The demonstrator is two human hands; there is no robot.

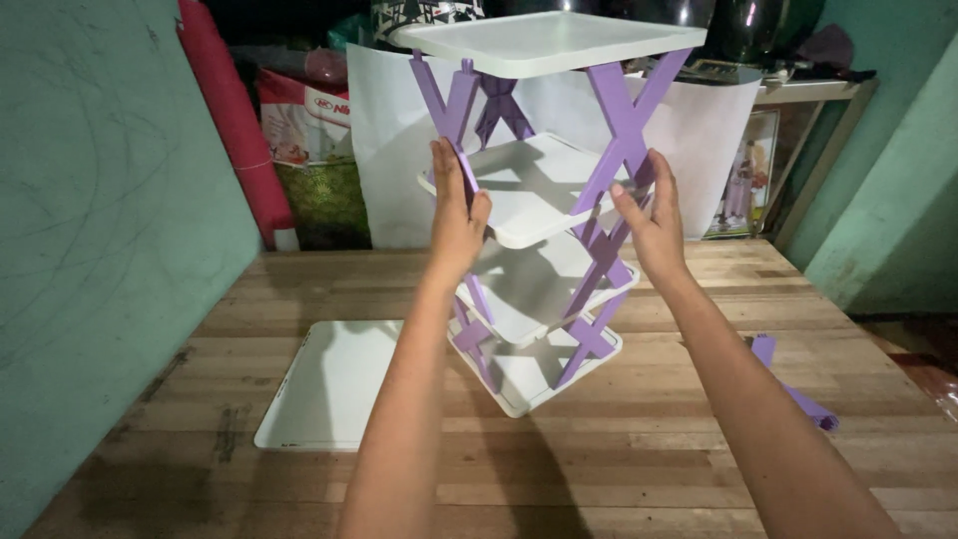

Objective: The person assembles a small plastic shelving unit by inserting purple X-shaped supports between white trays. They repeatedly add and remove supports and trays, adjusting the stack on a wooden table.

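Note:
A tall plastic rack [544, 210] of several white shelves joined by purple X-shaped struts stands on the wooden table [619, 459]. My left hand [454, 215] grips the left edge of the second shelf from the top, thumb on the shelf, fingers along a purple strut. On the right side, my right hand [649, 215] holds a purple strut at the same level. The top shelf [549, 40] sits above both hands. The rack leans slightly.
A loose white shelf panel [334, 384] lies flat on the table to the left of the rack. A spare purple strut [798, 394] lies at the right. Green walls stand on both sides; bags, a red roll and a white sheet are behind the table.

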